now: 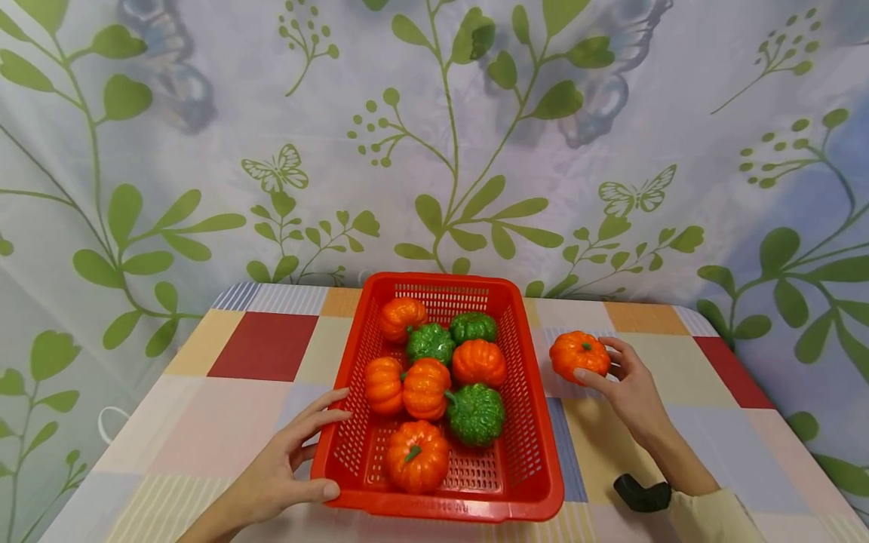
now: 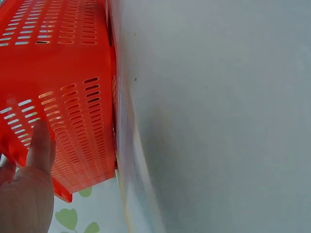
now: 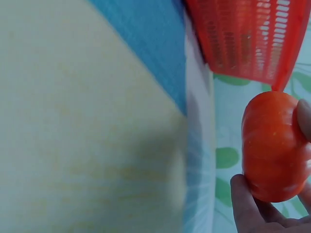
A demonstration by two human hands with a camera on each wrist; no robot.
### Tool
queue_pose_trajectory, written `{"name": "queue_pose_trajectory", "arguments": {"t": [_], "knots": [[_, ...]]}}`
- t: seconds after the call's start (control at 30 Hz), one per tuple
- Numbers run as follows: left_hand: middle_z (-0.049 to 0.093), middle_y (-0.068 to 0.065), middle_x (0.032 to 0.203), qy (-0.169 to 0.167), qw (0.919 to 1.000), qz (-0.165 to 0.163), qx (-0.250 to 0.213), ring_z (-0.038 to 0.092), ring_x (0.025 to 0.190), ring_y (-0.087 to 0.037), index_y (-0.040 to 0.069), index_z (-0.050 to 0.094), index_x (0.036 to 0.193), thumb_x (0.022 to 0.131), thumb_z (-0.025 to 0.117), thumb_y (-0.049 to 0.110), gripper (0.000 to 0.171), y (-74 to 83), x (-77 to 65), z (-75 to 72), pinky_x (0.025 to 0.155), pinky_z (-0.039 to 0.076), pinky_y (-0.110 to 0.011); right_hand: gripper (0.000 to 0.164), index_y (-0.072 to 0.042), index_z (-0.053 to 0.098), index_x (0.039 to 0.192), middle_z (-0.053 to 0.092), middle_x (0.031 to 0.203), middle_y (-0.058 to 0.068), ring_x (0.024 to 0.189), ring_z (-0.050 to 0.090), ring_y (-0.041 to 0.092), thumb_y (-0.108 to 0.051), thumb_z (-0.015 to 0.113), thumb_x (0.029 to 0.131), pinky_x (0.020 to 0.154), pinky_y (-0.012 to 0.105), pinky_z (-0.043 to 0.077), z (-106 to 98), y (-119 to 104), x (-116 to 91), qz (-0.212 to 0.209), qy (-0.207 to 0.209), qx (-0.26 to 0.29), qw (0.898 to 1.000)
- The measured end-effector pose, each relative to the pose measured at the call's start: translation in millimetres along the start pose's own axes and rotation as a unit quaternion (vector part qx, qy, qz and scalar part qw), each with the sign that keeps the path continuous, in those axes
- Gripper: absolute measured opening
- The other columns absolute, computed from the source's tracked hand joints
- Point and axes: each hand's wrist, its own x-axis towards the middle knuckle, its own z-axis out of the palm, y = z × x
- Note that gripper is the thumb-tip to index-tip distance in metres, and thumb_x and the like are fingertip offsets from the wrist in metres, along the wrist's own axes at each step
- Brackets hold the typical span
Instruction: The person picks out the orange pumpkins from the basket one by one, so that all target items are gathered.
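My right hand (image 1: 631,388) holds a small orange toy pumpkin (image 1: 579,356) with a green stem, thumb on the near side and fingers on the far side. The pumpkin is to the right of a red plastic basket (image 1: 551,483); in the right wrist view the pumpkin (image 3: 272,145) hangs above the table surface. My left hand (image 1: 281,460) grips the basket's front left corner, fingertips over the left rim and thumb at the front rim. One finger (image 2: 39,150) lies along the slotted outer wall. Inside are several orange pumpkins (image 1: 416,456) and three green ones (image 1: 475,415).
A checked, multicoloured cloth (image 1: 204,430) covers the table. Behind it hangs a pale curtain (image 1: 543,188) printed with green leaves and butterflies. A black object (image 1: 641,494) sits beside my right wrist. A thin white cable loop (image 1: 103,426) shows by the table's left edge.
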Motion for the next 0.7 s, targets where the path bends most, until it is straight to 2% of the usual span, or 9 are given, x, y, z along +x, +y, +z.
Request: {"name": "queue_pose_trajectory", "arguments": {"t": [0.23,0.43,0.5,0.6,0.7], "knots": [[0.019,-0.022,0.158,0.001,1.0,-0.004,-0.003,0.037,0.136,-0.012,-0.003,0.045,0.14,0.082,0.073,-0.002,0.064,-1.4,0.2,-0.5,0.091,0.054,-0.038,0.074,0.001,0.028,0.148,0.038,0.143,0.032,0.124,0.042,0.042,-0.02,0.072,0.092,0.079,0.007,0.042,0.7,9.3,10.4,0.027,-0.006,0.007,1.0],[0.019,-0.023,0.158,0.002,0.9999,-0.004,-0.009,0.037,0.135,-0.012,-0.004,0.046,0.138,0.082,0.073,-0.003,0.062,-1.2,0.5,0.2,0.091,0.054,-0.038,0.072,0.003,0.029,0.146,0.044,0.139,0.034,0.122,0.046,0.04,-0.02,0.071,0.092,0.082,0.007,0.04,1.9,15.5,13.2,0.048,-0.019,-0.019,0.998],[0.019,-0.023,0.158,0.003,0.9999,-0.005,-0.009,0.037,0.135,-0.012,-0.004,0.046,0.138,0.083,0.073,-0.002,0.062,-1.2,0.4,0.4,0.091,0.054,-0.038,0.073,0.003,0.028,0.146,0.043,0.139,0.033,0.122,0.046,0.039,-0.02,0.07,0.092,0.089,0.013,0.041,2.0,17.5,13.4,0.057,-0.024,-0.026,0.998],[0.019,-0.023,0.158,0.004,0.9999,-0.006,-0.008,0.037,0.135,-0.012,-0.004,0.046,0.138,0.083,0.073,-0.002,0.062,-1.1,0.3,0.3,0.09,0.054,-0.038,0.074,0.003,0.026,0.147,0.039,0.142,0.033,0.124,0.044,0.042,-0.022,0.069,0.093,0.102,0.033,0.042,2.0,19.5,13.7,0.064,-0.027,-0.033,0.997],[0.019,-0.021,0.158,0.005,0.9999,-0.008,-0.007,0.038,0.135,-0.012,-0.003,0.046,0.139,0.083,0.073,-0.001,0.062,-1.3,0.3,0.3,0.09,0.054,-0.038,0.073,0.005,0.027,0.147,0.036,0.145,0.033,0.126,0.042,0.044,-0.022,0.068,0.093,0.108,0.052,0.035,1.5,20.9,14.2,0.061,-0.028,-0.043,0.997]]}}
